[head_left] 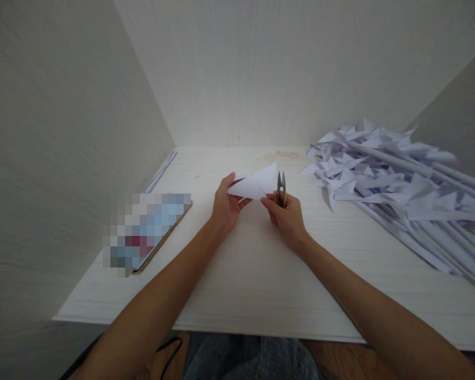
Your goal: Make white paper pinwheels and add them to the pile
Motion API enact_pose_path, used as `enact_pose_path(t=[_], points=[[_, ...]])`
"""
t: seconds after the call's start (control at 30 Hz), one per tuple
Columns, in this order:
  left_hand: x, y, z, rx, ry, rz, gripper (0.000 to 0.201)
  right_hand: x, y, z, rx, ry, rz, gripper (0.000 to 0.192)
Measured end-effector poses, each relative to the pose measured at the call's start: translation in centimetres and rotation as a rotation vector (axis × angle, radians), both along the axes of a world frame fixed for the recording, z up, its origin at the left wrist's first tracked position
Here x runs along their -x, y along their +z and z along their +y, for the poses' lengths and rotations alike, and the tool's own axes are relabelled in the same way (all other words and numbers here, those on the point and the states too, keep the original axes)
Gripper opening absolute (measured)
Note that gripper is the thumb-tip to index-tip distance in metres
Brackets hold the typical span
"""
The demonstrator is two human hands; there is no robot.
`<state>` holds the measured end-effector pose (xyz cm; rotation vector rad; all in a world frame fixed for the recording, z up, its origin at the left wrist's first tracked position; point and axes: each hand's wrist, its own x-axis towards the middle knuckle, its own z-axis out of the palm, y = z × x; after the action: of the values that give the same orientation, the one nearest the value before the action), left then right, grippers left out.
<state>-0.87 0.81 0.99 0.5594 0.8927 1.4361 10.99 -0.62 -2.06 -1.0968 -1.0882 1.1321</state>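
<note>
Head view looks down on two bare forearms meeting over a pale wooden desk [261,274]. The left hand [225,205] pinches a folded white paper triangle [255,184], thumb on top and fingers curled beneath its near-left corner, so the sheet stands tilted just above the desk. The right hand [287,216] is closed around small thread snips [281,189], whose two narrow blades rise upright from the fist, tips slightly apart, just beside the triangle's right edge; whether blade and paper touch cannot be told. The right fingertips [267,201] press against the paper's lower right corner. Well to the right of the right hand's fingers lies a heap of paper pinwheels on rolled paper sticks [396,184], their folded heads pointing toward the back wall and the sticks running off toward the near right. Left of the left hand's fingers, apart from them, lies a flat blurred tablet-like thing [148,232], and beyond it a thin stack of sheets [161,171] rests against the left wall.
</note>
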Motion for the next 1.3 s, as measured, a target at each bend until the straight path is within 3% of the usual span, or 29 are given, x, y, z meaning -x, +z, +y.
enact_pose_path(t=[0.2,0.37,0.53,0.8,1.3], points=[[1.1,-0.2,0.9,0.012,-0.021,0.045,0.011,-0.3,0.7,0.1,0.012,-0.073,0.101,0.022],[0.6,-0.6,0.4,-0.095,-0.194,0.181,0.018,-0.6,1.7,0.1,0.0,-0.193,0.272,0.024],[-0.3,-1.0,-0.4,-0.055,-0.346,0.217,0.025,-0.7,1.8,0.3,-0.063,-0.281,0.316,0.034],[-1.4,-1.3,-0.7,-0.036,-0.187,0.126,0.018,-0.1,0.4,-0.1,-0.108,-0.121,0.13,0.038],[-1.6,-1.2,-0.9,-0.024,-0.15,0.05,0.022,-0.1,1.2,-0.3,0.006,0.04,0.283,0.034]])
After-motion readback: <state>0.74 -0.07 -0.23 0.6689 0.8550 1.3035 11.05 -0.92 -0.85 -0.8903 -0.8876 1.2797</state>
